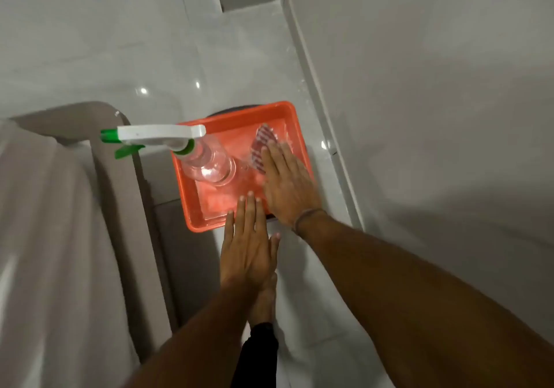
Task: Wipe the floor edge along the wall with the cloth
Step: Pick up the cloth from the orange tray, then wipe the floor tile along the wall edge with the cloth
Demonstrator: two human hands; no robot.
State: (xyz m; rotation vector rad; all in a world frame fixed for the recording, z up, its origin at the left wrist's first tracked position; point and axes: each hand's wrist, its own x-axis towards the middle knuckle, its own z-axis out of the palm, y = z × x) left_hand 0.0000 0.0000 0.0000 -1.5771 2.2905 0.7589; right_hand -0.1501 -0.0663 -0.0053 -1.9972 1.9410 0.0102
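A striped red and white cloth (263,144) lies in the far right part of an orange tray (192,219) on the floor. My right hand (286,183) hovers flat over the tray with fingers spread, its fingertips at the cloth's near edge; whether they touch it is unclear. My left hand (248,249) is flat and open just above the tray's near rim, holding nothing. The wall (434,87) rises on the right, and its base strip (326,117) meets the glossy tiled floor (150,57) beside the tray.
A clear spray bottle (207,159) with a white and green trigger head stands in the tray's left part. A beige upholstered seat (60,222) fills the left side. My foot (263,300) and a dark trouser leg show below my left hand.
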